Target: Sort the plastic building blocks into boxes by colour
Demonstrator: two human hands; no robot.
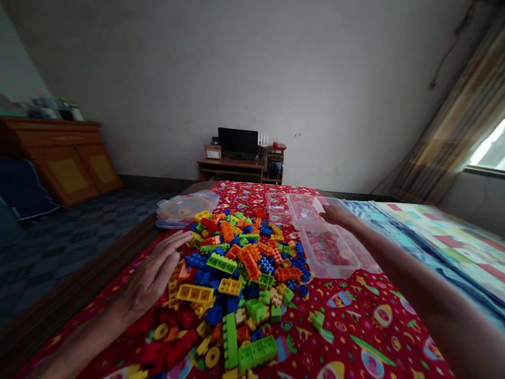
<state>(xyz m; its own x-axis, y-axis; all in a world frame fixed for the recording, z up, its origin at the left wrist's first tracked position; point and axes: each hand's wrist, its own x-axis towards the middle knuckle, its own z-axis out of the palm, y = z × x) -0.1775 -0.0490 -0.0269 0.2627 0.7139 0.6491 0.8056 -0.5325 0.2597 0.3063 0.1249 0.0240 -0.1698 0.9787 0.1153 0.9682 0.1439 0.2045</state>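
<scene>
A large heap of toy building bricks [221, 263] in yellow, green, blue, orange and red lies on the red patterned cloth. My left hand [158, 271] is at the heap's left side, fingers stretched out and holding nothing. Farther off to the right, my right hand [337, 215] reaches over clear plastic boxes [351, 271]. Its fingers are closed at a small white piece [317, 205] that looks like paper. The fingertips are small and partly hidden there. One loose green brick [317, 320] lies apart, right of the heap.
Clear plastic lids [185, 207] are stacked at the table's left edge. The red cloth [355, 337] covers the table. A bed [442, 231] adjoins on the right. Beyond the table stands a desk [232, 164] with a monitor [238, 142]. A wooden cabinet [67, 158] is at far left.
</scene>
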